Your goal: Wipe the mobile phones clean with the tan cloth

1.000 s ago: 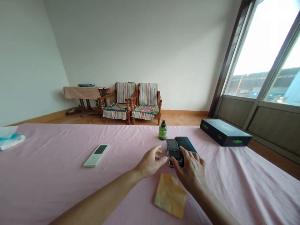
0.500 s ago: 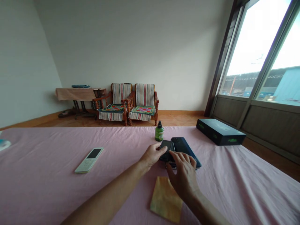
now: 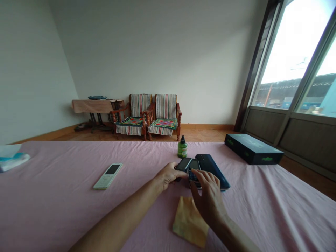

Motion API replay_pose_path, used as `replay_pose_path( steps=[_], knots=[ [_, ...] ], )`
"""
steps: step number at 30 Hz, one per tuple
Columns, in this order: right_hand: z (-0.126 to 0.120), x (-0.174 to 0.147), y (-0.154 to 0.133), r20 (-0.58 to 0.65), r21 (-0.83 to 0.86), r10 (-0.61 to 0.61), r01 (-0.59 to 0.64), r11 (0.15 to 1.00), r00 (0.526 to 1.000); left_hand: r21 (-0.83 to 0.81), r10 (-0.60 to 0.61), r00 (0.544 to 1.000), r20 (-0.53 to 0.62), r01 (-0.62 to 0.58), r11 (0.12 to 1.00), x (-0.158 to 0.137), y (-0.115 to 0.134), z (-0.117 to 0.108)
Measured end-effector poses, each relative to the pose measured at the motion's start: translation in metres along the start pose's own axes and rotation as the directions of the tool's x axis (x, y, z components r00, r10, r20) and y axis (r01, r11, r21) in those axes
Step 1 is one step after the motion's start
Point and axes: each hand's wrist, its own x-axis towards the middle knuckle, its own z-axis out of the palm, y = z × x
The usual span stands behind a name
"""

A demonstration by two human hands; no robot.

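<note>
My left hand [image 3: 169, 175] is closed on a small dark phone [image 3: 184, 163], thumb along its near edge. The phone is tilted, with its screen up. Just right of it is a keypad phone [image 3: 193, 175] with dark keys. My right hand [image 3: 208, 190] has its curved fingers over the keypad phone and the thumb at its near end, partly covering it. A larger dark blue smartphone [image 3: 213, 170] lies face down beside them, its back showing. Nearer me, a folded yellow cloth [image 3: 187, 220] lies partly under my right wrist.
A white keypad phone [image 3: 108, 176] lies on the pink sheet [image 3: 65, 196] to the left. Behind the phones stands a green bottle [image 3: 182, 148] with a black top. A black box [image 3: 253, 148] sits at the right, and a tissue pack [image 3: 13, 161] at the far left.
My left hand has drawn the small dark phone left and tilted it, uncovering more of the keypad phone. My right hand stays over the keypad phone. The view has turned slightly left.
</note>
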Motion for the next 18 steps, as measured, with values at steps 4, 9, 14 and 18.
replay_pose_path(
  steps=[4, 9, 14, 18],
  knots=[
    [-0.002, -0.001, 0.001, 0.006, 0.006, -0.043, 0.043, 0.999, 0.999, 0.129, 0.051, 0.977, -0.208, -0.024, 0.991, -0.027, -0.003, -0.03],
    [0.002, -0.006, -0.002, 0.071, 0.079, -0.08, 0.074, 0.994, 0.994, 0.332, 0.081, 0.872, -0.483, 0.097, 0.938, -0.073, -0.017, -0.104],
    [0.006, -0.014, -0.009, 0.102, 0.158, -0.131, 0.114, 0.981, 0.986, 0.445, 0.05, 0.738, -0.673, 0.35, 0.824, -0.105, -0.039, -0.177],
    [0.008, -0.017, -0.012, 0.11, 0.178, -0.154, 0.133, 0.975, 0.982, 0.483, 0.056, 0.662, -0.748, 0.483, 0.731, -0.11, -0.057, -0.198]
  ],
)
